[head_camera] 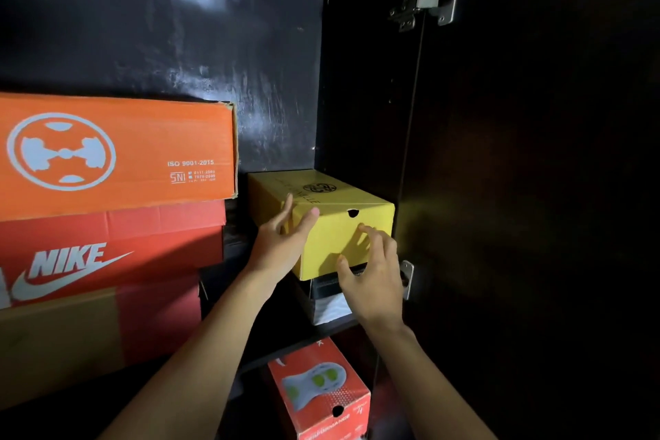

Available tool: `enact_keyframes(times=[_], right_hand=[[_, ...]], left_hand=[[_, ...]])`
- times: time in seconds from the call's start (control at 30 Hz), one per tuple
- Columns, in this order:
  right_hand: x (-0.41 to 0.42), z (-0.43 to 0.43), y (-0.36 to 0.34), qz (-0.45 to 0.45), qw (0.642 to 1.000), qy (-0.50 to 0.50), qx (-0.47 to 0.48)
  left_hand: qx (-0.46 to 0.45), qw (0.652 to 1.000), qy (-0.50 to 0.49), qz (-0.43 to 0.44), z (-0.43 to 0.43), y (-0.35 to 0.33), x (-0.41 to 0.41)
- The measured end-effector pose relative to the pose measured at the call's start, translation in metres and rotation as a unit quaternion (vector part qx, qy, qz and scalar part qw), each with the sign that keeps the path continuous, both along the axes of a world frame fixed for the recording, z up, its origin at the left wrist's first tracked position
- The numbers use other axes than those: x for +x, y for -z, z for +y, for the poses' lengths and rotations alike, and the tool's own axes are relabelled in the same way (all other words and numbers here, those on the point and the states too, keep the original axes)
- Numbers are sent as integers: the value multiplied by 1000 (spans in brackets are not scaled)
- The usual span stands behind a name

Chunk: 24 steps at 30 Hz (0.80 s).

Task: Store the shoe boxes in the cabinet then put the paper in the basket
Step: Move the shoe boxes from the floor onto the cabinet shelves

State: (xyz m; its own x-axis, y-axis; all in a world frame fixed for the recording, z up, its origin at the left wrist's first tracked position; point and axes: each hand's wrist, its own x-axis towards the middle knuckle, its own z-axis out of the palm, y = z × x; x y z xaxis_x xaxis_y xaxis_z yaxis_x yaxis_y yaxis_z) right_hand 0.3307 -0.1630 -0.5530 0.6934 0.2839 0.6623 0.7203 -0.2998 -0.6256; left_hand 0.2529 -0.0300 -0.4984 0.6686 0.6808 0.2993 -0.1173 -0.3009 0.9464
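Note:
A yellow shoe box point(343, 204) sits inside the dark cabinet point(185, 46), stacked on a black box point(323, 291) on the shelf. My left hand point(282, 243) rests flat against the yellow box's front left corner, thumb on its top edge. My right hand point(375, 271) is at the box's front face with fingers spread, fingertips touching or just off the cardboard. Neither hand wraps around the box. At left stands a stack: an orange box point(118, 154) on a red Nike box point(110, 254) on a brown box point(60, 343). No paper or basket is in view.
A red box with a shoe-sole print point(318, 389) stands on the shelf below. The open cabinet door point(535, 189) hangs at right on metal hinges point(425, 3). A narrow gap separates the left stack from the yellow box.

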Motion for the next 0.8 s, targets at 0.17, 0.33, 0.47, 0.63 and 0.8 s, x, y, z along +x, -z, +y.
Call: enact_keyframes(times=[0.17, 0.33, 0.47, 0.63, 0.8], right_hand=[[-5, -32, -22, 90, 988, -56, -109], [-31, -76, -42, 123, 984, -13, -131], [-67, -119, -45, 112, 988, -4, -109], [-113, -173, -24, 157, 982, 10, -108], [-155, -226, 26, 204, 972, 45, -108]], left_hand=[[-72, 997, -6, 19, -5, -10, -3], [-42, 997, -71, -8, -32, -18, -17], [4, 999, -31, 1, -66, -13, -53], [77, 987, 120, 78, -107, 24, -109], [153, 949, 227, 155, -147, 75, -131]])
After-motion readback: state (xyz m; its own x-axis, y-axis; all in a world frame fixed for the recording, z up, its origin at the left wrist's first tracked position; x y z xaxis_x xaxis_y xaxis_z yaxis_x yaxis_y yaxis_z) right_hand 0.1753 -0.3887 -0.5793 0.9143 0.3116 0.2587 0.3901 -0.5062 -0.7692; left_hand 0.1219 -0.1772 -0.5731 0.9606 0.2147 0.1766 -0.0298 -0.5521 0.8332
